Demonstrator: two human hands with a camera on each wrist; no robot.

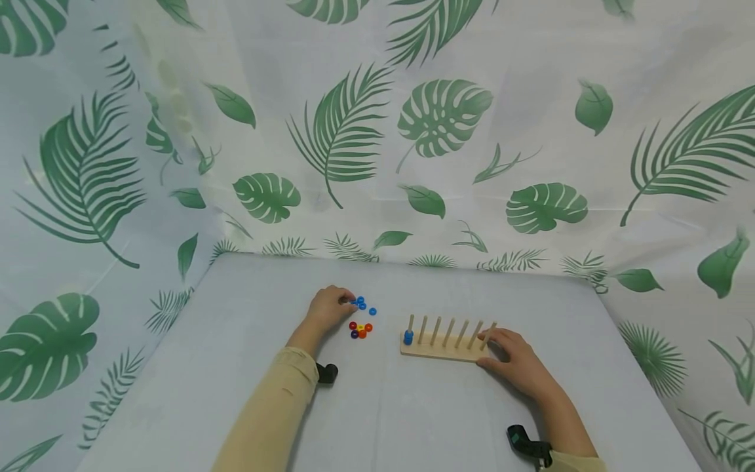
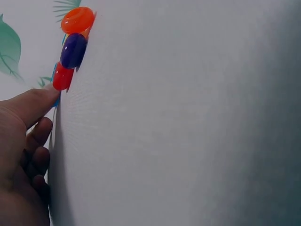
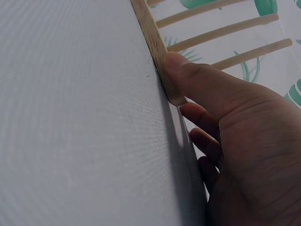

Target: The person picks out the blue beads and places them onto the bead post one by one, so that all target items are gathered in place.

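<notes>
At the blue beads on the table, my left hand has thumb and forefinger around one blue bead, partly hidden by the fingertips. In the left wrist view, a bit of blue shows behind the thumb of that hand, just below a red bead. My right hand grips the right end of the wooden peg board, thumb on its near edge. The leftmost peg carries blue beads; the other pegs are bare. The right wrist view shows the thumb of this hand against the board's edge.
Nearer than the blue beads lies a cluster of red, orange, yellow and purple beads. One blue bead sits slightly apart to the right. The white table meets a leaf-patterned curtain at its back edge.
</notes>
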